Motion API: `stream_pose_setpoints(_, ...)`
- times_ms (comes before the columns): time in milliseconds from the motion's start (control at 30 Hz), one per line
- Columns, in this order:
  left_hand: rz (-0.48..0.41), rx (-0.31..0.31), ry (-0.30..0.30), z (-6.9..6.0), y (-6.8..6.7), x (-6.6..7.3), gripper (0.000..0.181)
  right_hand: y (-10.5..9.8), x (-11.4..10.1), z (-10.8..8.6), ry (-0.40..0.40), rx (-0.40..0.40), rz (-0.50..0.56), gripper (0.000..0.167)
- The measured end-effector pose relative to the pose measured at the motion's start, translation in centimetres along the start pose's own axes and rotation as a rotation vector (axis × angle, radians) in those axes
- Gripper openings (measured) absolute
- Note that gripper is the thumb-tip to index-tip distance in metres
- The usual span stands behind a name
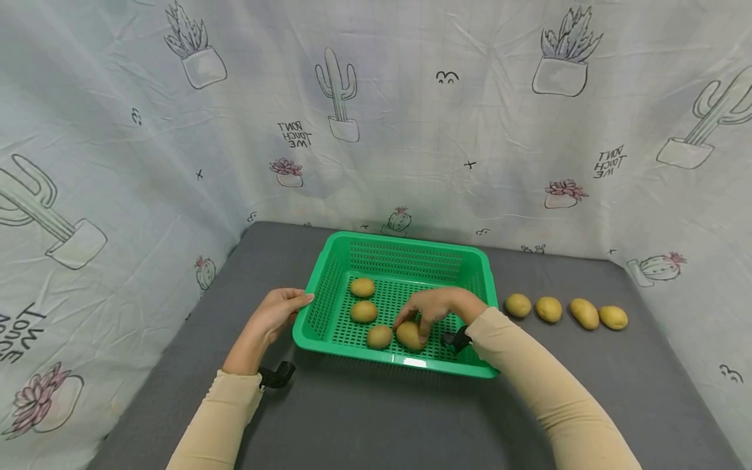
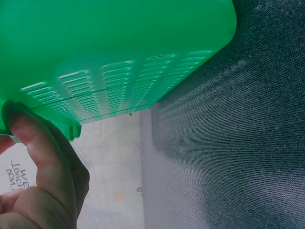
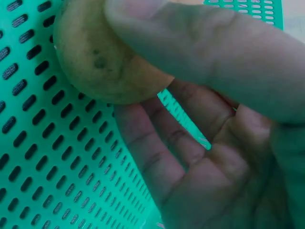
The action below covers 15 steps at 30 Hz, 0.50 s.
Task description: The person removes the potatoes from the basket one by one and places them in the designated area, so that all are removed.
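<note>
A green plastic basket (image 1: pixel 405 240) with slotted walls stands on the dark table. My left hand (image 1: pixel 276 314) grips its left rim, fingers on the outer side and thumb on top; the left wrist view shows curled fingers (image 2: pixel 52 162) beneath the rim. Inside the basket, my right hand (image 1: pixel 433 307) holds a yellow potato (image 1: pixel 410 335) between thumb and fingers, near the front wall. From close up, the same potato (image 3: pixel 105 57) appears against the slotted floor. Left of it lies another potato (image 1: pixel 379 337), with a potato (image 1: pixel 364 311) and a further potato (image 1: pixel 362 287) behind.
Several potatoes lie in a row on the table to the right of the basket, from the nearest potato (image 1: pixel 517 305) to the farthest potato (image 1: pixel 613 317). A white curtain (image 1: pixel 399 130) printed with cacti hangs behind and at both sides of the grey tabletop (image 1: pixel 364 418).
</note>
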<state>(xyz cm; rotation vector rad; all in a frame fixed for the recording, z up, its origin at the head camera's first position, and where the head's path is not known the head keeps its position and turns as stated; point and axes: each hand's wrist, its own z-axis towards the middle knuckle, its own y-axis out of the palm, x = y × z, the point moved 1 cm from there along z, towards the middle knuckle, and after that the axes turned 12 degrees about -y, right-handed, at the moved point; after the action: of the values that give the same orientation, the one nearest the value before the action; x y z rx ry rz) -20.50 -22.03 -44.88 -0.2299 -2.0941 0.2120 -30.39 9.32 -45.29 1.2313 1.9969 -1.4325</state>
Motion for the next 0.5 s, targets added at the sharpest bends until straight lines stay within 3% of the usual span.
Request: stream_pose_setpoints(500, 0.001, 0.003, -0.012, -0.13, 0.25, 0.31, 0.054, -0.93, 0.11, -1.00, 0.011, 0.129, 0.009, 0.062)
